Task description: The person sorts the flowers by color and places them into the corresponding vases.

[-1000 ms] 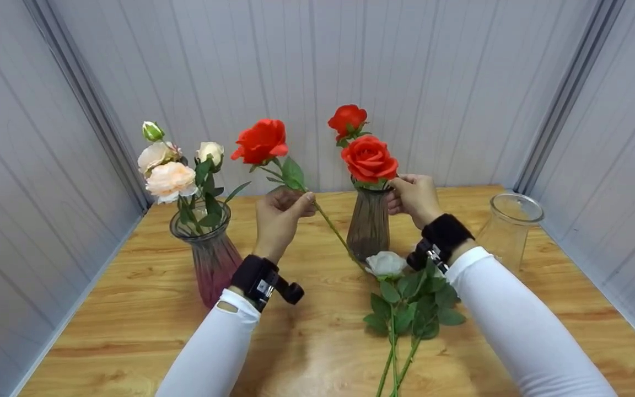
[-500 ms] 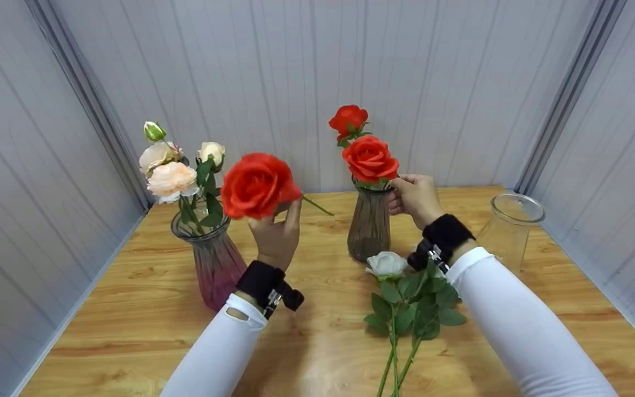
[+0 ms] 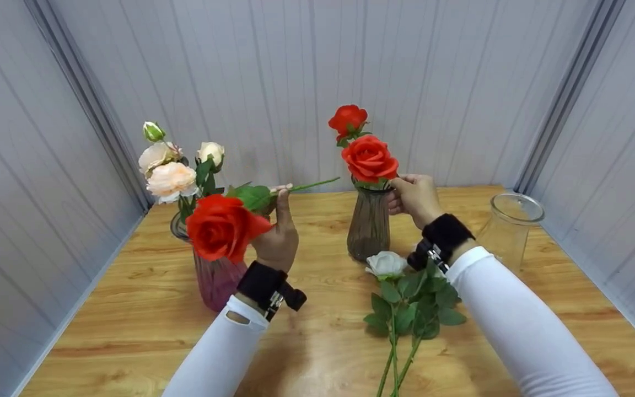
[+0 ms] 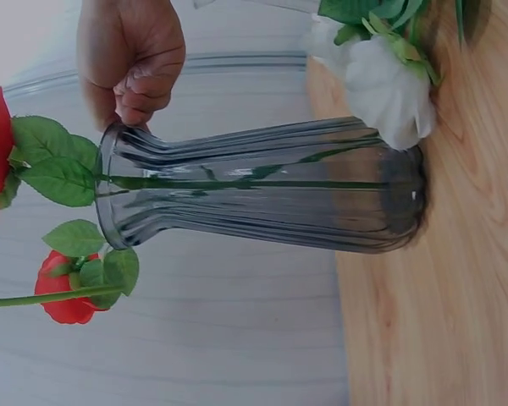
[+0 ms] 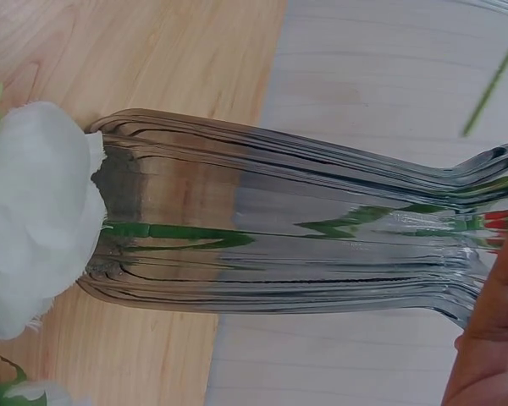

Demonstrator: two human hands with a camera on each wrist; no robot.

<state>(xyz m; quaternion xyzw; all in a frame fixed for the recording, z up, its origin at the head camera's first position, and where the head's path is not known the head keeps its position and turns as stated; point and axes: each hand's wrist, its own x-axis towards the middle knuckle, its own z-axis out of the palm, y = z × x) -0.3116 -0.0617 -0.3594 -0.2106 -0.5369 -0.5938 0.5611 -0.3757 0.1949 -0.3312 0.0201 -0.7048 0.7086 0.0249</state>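
Your left hand [image 3: 278,240]: pinching green-stemmed red rose [image 3: 221,227], left of ribbed grey glass vase [image 3: 369,229]. Your right hand [image 3: 415,198]: pinching vase's rim [image 4: 106,203].

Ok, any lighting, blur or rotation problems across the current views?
Head: a soft shadow on the table beside the left sleeve; left wrist: hazy, brightest at upper left, the gray vase appearing sideways; right wrist: also sideways, the white rose soft in detail.

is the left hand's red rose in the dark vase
No, the left hand holds the red rose beside the dark vase, apart from it.
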